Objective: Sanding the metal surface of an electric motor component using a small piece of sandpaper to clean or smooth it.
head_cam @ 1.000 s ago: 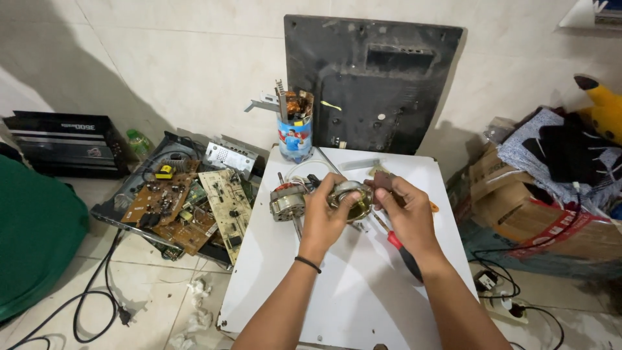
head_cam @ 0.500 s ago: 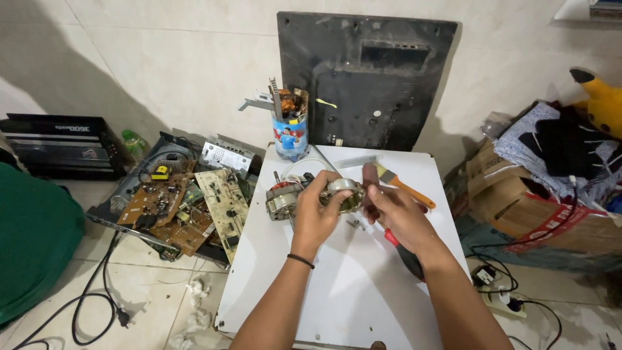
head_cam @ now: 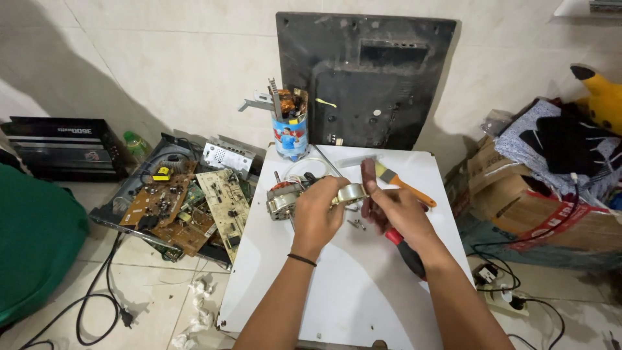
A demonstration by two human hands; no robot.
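Both hands have slid a little toward the near right of the white board since a second ago, and the paintbrush, half hidden under the right hand before, now lies uncovered beyond it; the left hand (head_cam: 319,210), a thin dark band at its wrist, is clamped over a small electric motor (head_cam: 285,198), a dull metal block with copper-coloured winding, held just above the white board (head_cam: 363,291); the right hand (head_cam: 396,210) is curled, fingers drawn in, around a dark reddish rod-shaped piece (head_cam: 368,188) that stands upright beside a shiny round metal part (head_cam: 352,192) at the motor's right end; whether that piece touches the metal part cannot be told; a screwdriver with red and black handle (head_cam: 405,249) lies on the board under the right wrist; small screws (head_cam: 355,223) rest loose on the board between the two hands; the paintbrush (head_cam: 402,183), orange-handled with pale bristles, lies at the far right of the board; a printed tin of tools (head_cam: 289,133) stands at the far edge, before a black plastic back panel (head_cam: 366,78) leaning on the tiled wall; brown and green circuit boards (head_cam: 188,207) lie heaped on the floor to the left; cardboard boxes (head_cam: 518,207) and cloth are piled to the right.
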